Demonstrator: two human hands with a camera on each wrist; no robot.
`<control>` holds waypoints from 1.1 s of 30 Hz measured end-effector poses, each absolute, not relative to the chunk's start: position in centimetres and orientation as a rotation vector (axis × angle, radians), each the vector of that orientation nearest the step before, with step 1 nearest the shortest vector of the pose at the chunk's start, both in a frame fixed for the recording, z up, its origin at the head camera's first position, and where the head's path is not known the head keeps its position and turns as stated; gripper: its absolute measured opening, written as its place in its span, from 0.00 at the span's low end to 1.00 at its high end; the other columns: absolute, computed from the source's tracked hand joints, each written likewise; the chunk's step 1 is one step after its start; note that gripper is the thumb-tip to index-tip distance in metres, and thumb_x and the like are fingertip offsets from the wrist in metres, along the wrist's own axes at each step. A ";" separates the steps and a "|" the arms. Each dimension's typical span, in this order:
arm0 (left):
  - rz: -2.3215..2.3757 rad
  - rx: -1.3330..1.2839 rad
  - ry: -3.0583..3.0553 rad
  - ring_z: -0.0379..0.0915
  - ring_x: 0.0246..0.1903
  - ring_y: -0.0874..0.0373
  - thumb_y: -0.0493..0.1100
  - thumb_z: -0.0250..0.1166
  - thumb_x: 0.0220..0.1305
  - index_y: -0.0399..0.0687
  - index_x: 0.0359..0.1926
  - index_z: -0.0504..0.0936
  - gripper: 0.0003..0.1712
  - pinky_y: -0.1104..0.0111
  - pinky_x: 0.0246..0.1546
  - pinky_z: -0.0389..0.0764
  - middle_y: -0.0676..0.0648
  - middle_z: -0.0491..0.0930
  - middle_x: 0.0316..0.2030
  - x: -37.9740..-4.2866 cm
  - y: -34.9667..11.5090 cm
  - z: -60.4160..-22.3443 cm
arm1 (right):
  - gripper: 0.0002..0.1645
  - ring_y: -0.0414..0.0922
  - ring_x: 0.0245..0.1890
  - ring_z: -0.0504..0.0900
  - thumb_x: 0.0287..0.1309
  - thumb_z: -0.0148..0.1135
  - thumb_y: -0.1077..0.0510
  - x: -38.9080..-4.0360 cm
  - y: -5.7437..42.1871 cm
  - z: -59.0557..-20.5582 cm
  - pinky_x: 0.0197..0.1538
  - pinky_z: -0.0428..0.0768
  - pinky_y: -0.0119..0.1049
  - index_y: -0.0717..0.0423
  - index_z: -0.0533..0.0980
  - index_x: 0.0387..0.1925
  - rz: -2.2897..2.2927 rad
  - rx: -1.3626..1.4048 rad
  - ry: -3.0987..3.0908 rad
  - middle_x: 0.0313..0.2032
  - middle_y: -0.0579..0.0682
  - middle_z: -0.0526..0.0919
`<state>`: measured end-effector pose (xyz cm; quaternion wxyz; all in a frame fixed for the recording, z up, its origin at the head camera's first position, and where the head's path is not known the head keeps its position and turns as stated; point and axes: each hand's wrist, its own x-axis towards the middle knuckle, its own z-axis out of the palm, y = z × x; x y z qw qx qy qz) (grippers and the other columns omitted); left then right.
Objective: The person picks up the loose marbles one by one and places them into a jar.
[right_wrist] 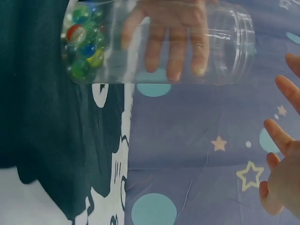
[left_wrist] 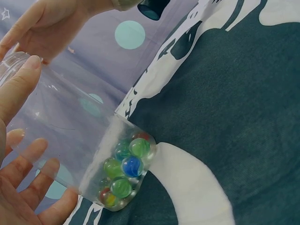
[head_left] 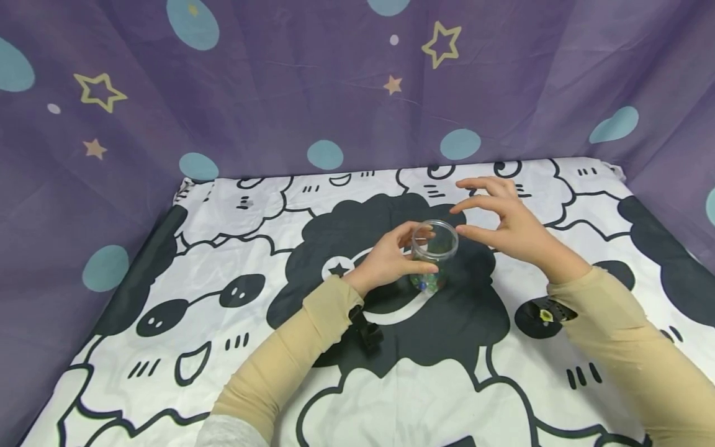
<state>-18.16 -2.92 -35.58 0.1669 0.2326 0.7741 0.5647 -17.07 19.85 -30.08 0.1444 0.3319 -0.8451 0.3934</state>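
A clear plastic jar (head_left: 433, 251) stands on the dark patch of the cloth, its round mouth uncovered. Several glass marbles (left_wrist: 123, 168), mostly green with a blue one and some red and yellow, lie at its bottom. My left hand (head_left: 386, 259) grips the jar from the left, thumb on the near side and fingers round the far side. Just right of the rim hovers my right hand (head_left: 511, 226), fingers spread and slightly bent, with nothing in them. In the right wrist view the left hand's fingers (right_wrist: 174, 51) show through the jar wall.
Under the jar spreads a white tablecloth (head_left: 391, 397) with black cartoon faces. A purple curtain (head_left: 346, 93) with stars and blue dots hangs along the back and sides. Dark straps (head_left: 365, 329) with small devices sit on both wrists, over beige sleeves (head_left: 290, 347).
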 end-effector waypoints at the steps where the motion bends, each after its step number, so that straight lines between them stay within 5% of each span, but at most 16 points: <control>1: 1.608 0.666 2.202 0.66 0.62 0.49 0.37 0.74 0.51 0.46 0.63 0.67 0.39 0.65 0.59 0.75 0.45 0.72 0.61 -18.1 -2.9 -35.6 | 0.17 0.57 0.64 0.55 0.46 0.71 0.69 -16.9 19.9 -30.2 0.61 0.52 0.67 0.56 0.82 0.41 1.155 0.939 -2.434 0.60 0.58 0.70; 20: 1.606 0.664 2.206 0.64 0.64 0.51 0.38 0.73 0.52 0.46 0.63 0.67 0.38 0.64 0.62 0.72 0.45 0.71 0.62 -17.9 -2.7 -35.5 | 0.15 0.56 0.61 0.58 0.51 0.69 0.64 -16.3 22.3 -31.5 0.55 0.58 0.58 0.59 0.80 0.43 1.200 0.782 -2.522 0.60 0.58 0.69; 31: 1.546 0.696 2.140 0.50 0.72 0.54 0.36 0.70 0.55 0.56 0.74 0.47 0.53 0.57 0.71 0.57 0.48 0.56 0.71 -17.5 -3.7 -35.7 | 0.23 0.58 0.62 0.57 0.47 0.69 0.70 -16.3 23.0 -31.6 0.54 0.56 0.59 0.59 0.78 0.48 1.186 0.781 -2.517 0.62 0.59 0.68; 33: 1.548 0.707 2.155 0.48 0.72 0.53 0.44 0.70 0.57 0.58 0.75 0.44 0.54 0.55 0.72 0.56 0.47 0.53 0.72 -17.5 -4.3 -35.6 | 0.24 0.59 0.63 0.56 0.48 0.70 0.69 -16.2 23.1 -31.6 0.54 0.57 0.58 0.59 0.77 0.49 1.174 0.742 -2.528 0.62 0.59 0.67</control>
